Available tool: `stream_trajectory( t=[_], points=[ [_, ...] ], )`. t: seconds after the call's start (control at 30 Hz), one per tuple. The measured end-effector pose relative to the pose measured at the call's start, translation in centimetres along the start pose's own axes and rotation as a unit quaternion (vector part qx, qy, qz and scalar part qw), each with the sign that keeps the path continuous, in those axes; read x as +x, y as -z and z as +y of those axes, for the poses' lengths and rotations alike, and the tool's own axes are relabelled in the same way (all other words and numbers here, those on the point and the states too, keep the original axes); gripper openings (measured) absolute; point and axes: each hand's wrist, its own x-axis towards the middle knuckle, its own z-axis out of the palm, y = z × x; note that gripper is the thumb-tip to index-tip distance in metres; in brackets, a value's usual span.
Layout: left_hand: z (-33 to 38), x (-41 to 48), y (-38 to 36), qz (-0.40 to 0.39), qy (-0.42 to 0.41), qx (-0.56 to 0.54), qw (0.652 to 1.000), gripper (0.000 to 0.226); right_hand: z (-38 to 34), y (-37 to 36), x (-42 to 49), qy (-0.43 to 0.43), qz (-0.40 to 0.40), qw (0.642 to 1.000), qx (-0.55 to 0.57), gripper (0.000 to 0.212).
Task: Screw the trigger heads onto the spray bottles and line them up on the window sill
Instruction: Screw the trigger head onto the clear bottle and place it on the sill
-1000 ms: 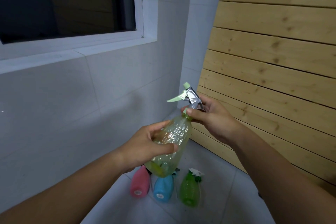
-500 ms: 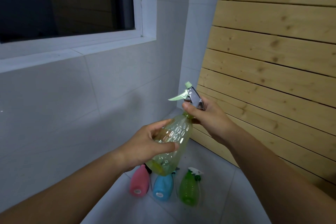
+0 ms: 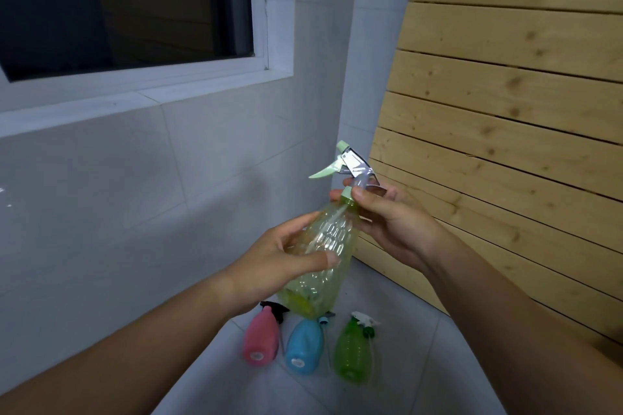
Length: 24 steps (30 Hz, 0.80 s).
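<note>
White tiled wall and window sill (image 3: 141, 101) are facing me; my left hand (image 3: 269, 266) is gripping the pale yellow-green clear plastic bottle (image 3: 323, 253) mid-air, tilted, while my right hand (image 3: 387, 219) is pinching its mint collar below the trigger head (image 3: 350, 165).

Dark window pane (image 3: 118, 3) in a white frame (image 3: 266, 10), pale tiled wall (image 3: 135, 195) below, light wooden slat panelling (image 3: 505, 111) at right, pale tiled floor (image 3: 421, 364) in the corner.
</note>
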Motion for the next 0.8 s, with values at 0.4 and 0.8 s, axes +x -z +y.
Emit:
stream_trajectory(
  t=[0.4, 0.8],
  points=[
    [-0.1, 0.1, -0.8, 0.036, -0.064, 0.036, 0.997, 0.06, 0.5, -1.8, 0.2, 0.063, 0.111, 0.991, -0.043, 0.018],
    [1.6, 3.1, 2.3, 0.153, -0.07, -0.082, 0.982, 0.041, 0.8, -3.3, 1.0, 0.02, 0.013, 0.973, -0.229, 0.046]
  ],
)
